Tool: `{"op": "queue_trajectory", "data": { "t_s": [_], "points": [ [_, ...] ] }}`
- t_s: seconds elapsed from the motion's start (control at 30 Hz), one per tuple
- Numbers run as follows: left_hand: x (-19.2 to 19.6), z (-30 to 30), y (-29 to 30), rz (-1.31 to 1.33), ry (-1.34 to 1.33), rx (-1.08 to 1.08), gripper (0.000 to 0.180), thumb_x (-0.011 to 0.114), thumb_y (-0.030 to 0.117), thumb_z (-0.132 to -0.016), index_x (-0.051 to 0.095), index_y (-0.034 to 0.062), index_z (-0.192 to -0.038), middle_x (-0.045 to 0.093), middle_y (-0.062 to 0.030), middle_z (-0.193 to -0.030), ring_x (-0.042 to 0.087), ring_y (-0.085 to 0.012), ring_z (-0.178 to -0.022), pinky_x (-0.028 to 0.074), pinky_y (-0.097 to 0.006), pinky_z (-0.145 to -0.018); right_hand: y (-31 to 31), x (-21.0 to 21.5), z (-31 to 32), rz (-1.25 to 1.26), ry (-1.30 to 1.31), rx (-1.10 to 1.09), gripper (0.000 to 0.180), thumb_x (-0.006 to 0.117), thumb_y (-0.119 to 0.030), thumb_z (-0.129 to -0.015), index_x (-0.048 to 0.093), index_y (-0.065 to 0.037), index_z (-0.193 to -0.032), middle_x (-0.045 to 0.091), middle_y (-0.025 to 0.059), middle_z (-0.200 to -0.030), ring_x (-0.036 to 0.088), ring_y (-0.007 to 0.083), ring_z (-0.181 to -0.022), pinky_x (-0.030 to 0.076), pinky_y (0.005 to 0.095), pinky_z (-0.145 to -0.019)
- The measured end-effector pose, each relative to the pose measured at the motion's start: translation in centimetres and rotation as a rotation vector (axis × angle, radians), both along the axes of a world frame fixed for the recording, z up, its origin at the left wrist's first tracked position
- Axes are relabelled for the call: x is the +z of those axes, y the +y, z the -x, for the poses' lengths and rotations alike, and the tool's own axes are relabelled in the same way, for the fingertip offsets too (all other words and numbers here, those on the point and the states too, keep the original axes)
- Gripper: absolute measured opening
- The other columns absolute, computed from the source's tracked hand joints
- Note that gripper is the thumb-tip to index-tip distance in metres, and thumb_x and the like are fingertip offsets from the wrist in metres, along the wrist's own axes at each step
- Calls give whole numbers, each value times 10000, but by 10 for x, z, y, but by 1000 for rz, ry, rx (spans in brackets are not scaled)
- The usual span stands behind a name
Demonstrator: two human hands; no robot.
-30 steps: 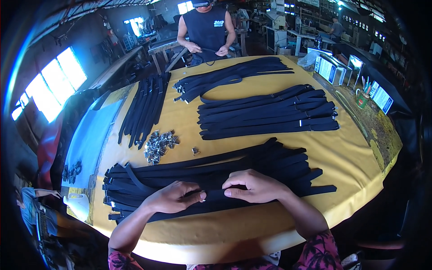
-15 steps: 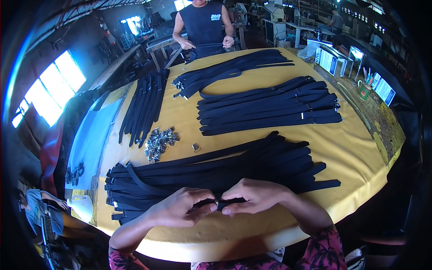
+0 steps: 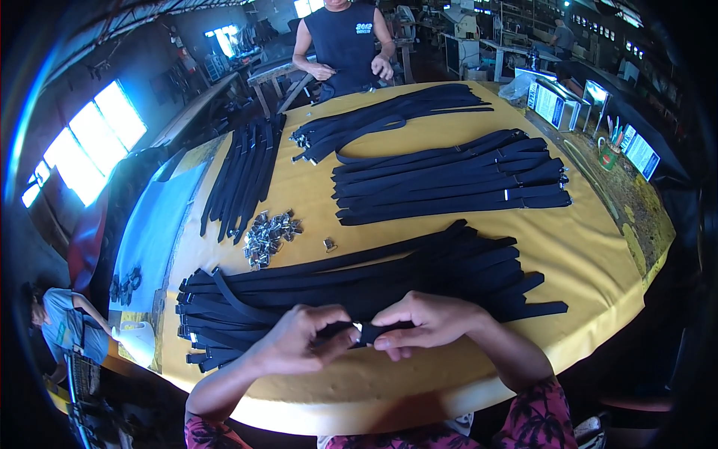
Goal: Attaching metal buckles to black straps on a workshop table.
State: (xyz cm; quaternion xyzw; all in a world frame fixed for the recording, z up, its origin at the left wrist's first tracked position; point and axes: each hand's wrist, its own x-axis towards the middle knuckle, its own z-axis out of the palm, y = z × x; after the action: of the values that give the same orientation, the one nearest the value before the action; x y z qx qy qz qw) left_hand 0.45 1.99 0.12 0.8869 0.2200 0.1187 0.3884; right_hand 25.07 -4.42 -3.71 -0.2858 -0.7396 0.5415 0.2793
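My left hand pinches a small shiny metal buckle at the end of a black strap. Thumb and fingers of my right hand are closed on the strap just beside the buckle. Both hands are in front of me, over the near edge of a pile of black straps. Buckles line that pile's left end. Beyond it lies a heap of loose metal buckles, with a single buckle apart to its right.
More black strap bundles lie on the yellow-covered table: one at left, one at centre right, one at the far side. A co-worker stands opposite. A white jug and a pen cup sit near the sides.
My left fingers have opened out slightly and the metal buckle shows more between my hands. Opposite, the co-worker's hands have shifted; the strap they held is no longer seen stretched between them.
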Motion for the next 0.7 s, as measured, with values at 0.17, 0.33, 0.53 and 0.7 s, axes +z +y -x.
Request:
{"op": "queue_trajectory", "data": {
  "t_s": [0.17, 0.33, 0.53, 0.7],
  "points": [
    [18, 29, 32, -39, -82, 200, 121, 695, 109, -928, 696, -12, -924, 700, -93, -787, 633, -97, -721, 483, -265, -667, 7, 12, -59, 84, -189, -276, 278, 569, -236, -1007, 641, 27, -1057, 695, 54, -779, 644, 101, -599, 498, 246, -535],
    [26, 42, 38, 14, 17, 238, 187, 714, 167, -934, 699, -18, -910, 679, -65, -773, 576, -91, -728, 464, -278, -693, 1, 12, -84, 3, -178, -345, 317, 570, -204, -999, 632, 37, -1196, 704, 62, -814, 640, 106, -604, 485, 250, -565],
    [32, 60, 55, -53, 12, 359, 243, 727, 175, -923, 658, -19, -792, 601, -3, -674, 510, -61, -663, 402, -258, -612, -43, 30, -150, -1, 14, -661, 241, 612, -101, -968, 606, 6, -1184, 680, 64, -752, 635, 101, -616, 479, 234, -571],
    [23, 73, 75, 32, -146, 364, 235, 711, 149, -936, 622, -12, -790, 584, 19, -690, 481, -57, -654, 388, -246, -613, -89, 22, -226, -132, 186, -992, 146, 648, -2, -901, 659, 21, -1045, 691, 79, -773, 667, 135, -643, 511, 252, -557]
  ]
}}
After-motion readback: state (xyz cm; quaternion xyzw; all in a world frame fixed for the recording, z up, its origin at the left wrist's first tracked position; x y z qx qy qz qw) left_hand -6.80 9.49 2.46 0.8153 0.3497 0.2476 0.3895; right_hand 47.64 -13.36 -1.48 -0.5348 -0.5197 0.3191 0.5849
